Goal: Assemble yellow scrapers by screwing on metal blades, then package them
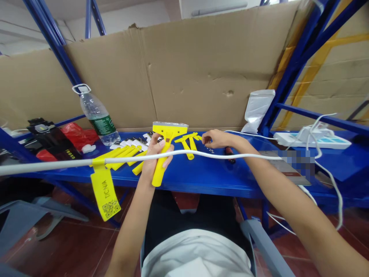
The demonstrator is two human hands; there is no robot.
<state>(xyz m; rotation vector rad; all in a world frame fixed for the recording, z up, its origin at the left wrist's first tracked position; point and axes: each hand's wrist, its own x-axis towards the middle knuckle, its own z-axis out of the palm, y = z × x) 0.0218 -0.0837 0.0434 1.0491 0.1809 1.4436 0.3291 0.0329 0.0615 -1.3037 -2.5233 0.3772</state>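
My left hand (pixel 155 152) is wrapped round the yellow handle of a scraper (pixel 160 169), holding it upright with its wide blade head at the top. Over the blue tabletop, my right hand (pixel 215 138) has its fingers curled down and together above some small screws (pixel 210 150); whatever may be between the fingertips is hidden. Loose yellow scraper parts (pixel 190 144) lie between the two hands. Just right of my right hand is a dark red and black screwdriver-like tool (pixel 230 154). Several more yellow scrapers (pixel 123 157) lie in a row left of my left hand, with black-and-white heads or cards.
A white cable (pixel 201 154) with a yellow tag (pixel 105 194) crosses the view in front of my hands. At left stand a water bottle (pixel 100 119), a red bag (pixel 79 136) and a black object (pixel 52 140). A power strip (pixel 323 141) is at right. Cardboard (pixel 207 77) backs the table.
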